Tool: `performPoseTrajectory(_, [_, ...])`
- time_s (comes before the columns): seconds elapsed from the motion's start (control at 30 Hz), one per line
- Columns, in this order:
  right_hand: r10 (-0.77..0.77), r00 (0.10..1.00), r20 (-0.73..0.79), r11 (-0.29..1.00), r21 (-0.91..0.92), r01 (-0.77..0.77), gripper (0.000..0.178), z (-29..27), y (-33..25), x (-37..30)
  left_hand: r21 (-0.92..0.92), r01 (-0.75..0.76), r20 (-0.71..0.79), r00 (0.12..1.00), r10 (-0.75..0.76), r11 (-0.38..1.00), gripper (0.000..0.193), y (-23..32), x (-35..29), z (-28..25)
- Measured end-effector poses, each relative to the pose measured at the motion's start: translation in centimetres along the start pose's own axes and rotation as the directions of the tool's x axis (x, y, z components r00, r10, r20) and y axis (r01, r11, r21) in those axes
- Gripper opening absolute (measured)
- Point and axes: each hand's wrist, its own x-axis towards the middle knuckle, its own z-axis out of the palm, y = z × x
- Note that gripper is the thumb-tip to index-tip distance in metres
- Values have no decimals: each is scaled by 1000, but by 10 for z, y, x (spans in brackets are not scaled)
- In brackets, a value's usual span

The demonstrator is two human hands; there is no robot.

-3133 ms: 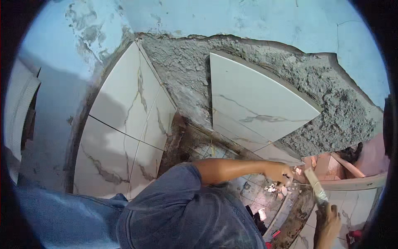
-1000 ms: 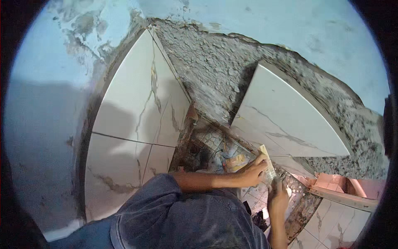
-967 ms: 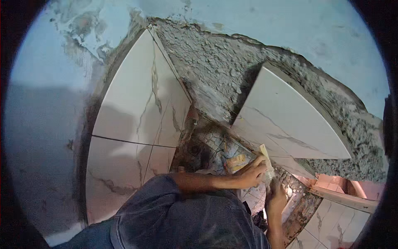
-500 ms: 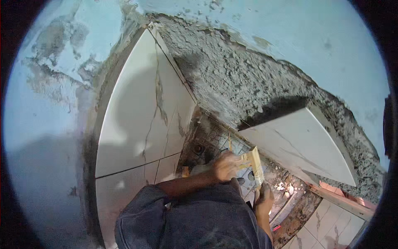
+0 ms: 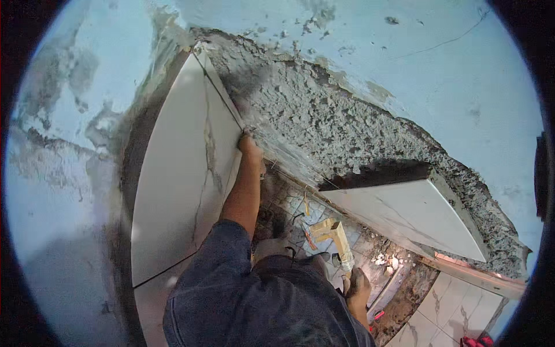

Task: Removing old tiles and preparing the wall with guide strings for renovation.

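My left hand [image 5: 251,151] reaches up to the corner side of the large white marbled wall tile [image 5: 173,173]. Its curled fingers press at the lower end of a dark joint, and what they grip, if anything, is hidden. A narrow tile strip [image 5: 217,87] runs up from there along the corner. In my right hand [image 5: 358,289], lower and to the right, is the handle end of a yellow L-shaped tool [image 5: 340,237]. Its broad end points up and away from me. Another marbled tile [image 5: 404,208] stands against the right wall.
Rough grey mortar [image 5: 324,110] covers the wall between the tiles. Broken bits [image 5: 390,260] litter the floor on the right, near a small red item [image 5: 378,315]. Marbled tiles [image 5: 451,301] lie at lower right, with a red thing [image 5: 477,341] at the edge.
My left hand has left the yellow tool and moved up and left to the tile's edge. My right hand still holds the tool, now slightly lower. The view has shifted a little.
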Motion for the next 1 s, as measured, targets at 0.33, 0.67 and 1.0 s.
performPoseTrajectory(0.33, [102,994,-26,993,57,-100,39,-1,-3,-5,16,-39,-21,999,39,999,47,-4,10,8])
performPoseTrajectory(0.67, [49,993,-104,998,-26,-52,36,-1,-7,-8,-160,33,-54,998,-42,987,20,-18,12,16])
performPoseTrajectory(1.0, [122,988,-90,992,-17,-124,36,2,-3,-15,25,2,-265,964,4,1000,37,-40,-55,0])
